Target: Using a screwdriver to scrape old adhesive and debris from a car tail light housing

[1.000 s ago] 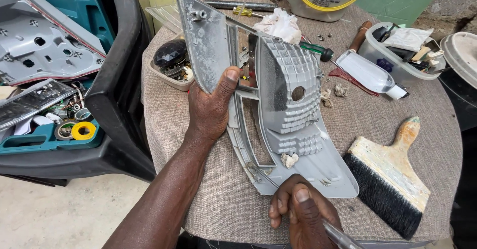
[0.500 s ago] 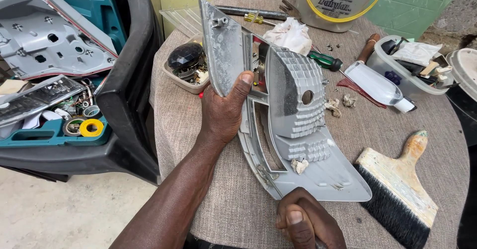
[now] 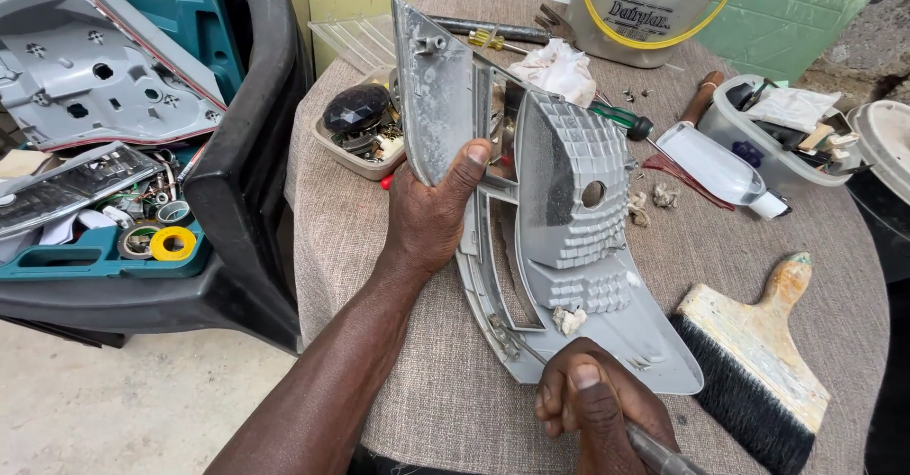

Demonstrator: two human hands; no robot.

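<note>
A large grey plastic lamp housing with a ribbed reflector and a round hole stands tilted on the cloth-covered round table. My left hand grips its tall left wall, thumb on the inner edge. My right hand is closed around a thin metal tool handle at the housing's lower edge. The tool's tip is hidden behind my fingers.
A wide black-bristled paintbrush lies at the right. Behind the housing are a tray of small parts, a screwdriver, a white rag, a bucket and a clear tub. A black chair holding housings and tape stands left.
The housing has been tipped more upright and shifted slightly right. My right hand has risen to its lower edge with the tool.
</note>
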